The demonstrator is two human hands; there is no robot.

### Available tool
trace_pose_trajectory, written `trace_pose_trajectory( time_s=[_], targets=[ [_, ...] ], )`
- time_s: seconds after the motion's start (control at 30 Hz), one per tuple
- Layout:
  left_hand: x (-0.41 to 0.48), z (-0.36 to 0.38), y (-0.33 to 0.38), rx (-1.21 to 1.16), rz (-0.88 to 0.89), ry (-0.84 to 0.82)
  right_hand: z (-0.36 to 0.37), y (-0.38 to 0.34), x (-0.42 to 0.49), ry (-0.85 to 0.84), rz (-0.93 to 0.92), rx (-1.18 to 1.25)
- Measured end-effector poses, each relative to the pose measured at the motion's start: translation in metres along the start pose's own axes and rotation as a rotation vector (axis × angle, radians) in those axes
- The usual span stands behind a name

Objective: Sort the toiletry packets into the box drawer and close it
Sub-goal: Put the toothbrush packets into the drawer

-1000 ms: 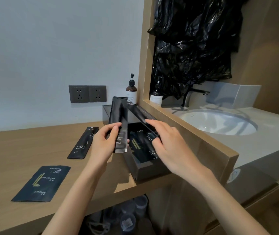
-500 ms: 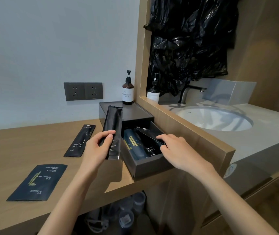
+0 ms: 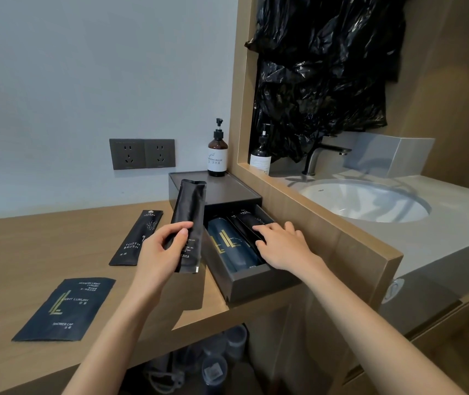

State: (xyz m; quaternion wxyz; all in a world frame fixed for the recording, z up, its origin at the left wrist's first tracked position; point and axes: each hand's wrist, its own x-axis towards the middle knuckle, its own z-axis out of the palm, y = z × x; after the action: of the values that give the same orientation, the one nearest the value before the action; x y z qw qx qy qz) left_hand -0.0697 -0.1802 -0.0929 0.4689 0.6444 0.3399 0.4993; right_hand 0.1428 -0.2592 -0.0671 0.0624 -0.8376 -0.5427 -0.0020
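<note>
A dark grey box (image 3: pixel 229 189) stands on the wooden counter with its drawer (image 3: pixel 256 286) pulled out toward me. Inside lie navy packets (image 3: pixel 229 243) and a long black packet (image 3: pixel 251 223). My right hand (image 3: pixel 280 245) rests flat on that black packet inside the drawer, fingers spread. My left hand (image 3: pixel 160 249) grips another long black packet (image 3: pixel 189 215), tilted upright just left of the drawer. A toothbrush packet (image 3: pixel 137 238) and a navy shower cap packet (image 3: pixel 66 307) lie on the counter to the left.
A brown pump bottle (image 3: pixel 217 155) stands on the box's top at the back. Wall sockets (image 3: pixel 142 153) sit behind the counter (image 3: pixel 28 246). A mirror frame (image 3: pixel 327 232) borders the drawer's right side, reflecting a sink. Cups stand on the shelf below (image 3: pixel 221 357).
My right hand lowered its black packet from above the box down into the drawer and now presses on it. My left hand dropped slightly with its packet.
</note>
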Motion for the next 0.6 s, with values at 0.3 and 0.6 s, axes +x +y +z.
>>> trace_pose_trajectory(
  time_s=[0.3,0.6],
  targets=[
    [0.000,0.000,0.002,-0.002,0.002,-0.009,-0.006,-0.004,0.007,0.001,-0.015,-0.216],
    [-0.002,-0.005,0.002,0.015,-0.025,0.003,-0.007,0.002,0.017,0.003,-0.141,-0.169]
  ],
)
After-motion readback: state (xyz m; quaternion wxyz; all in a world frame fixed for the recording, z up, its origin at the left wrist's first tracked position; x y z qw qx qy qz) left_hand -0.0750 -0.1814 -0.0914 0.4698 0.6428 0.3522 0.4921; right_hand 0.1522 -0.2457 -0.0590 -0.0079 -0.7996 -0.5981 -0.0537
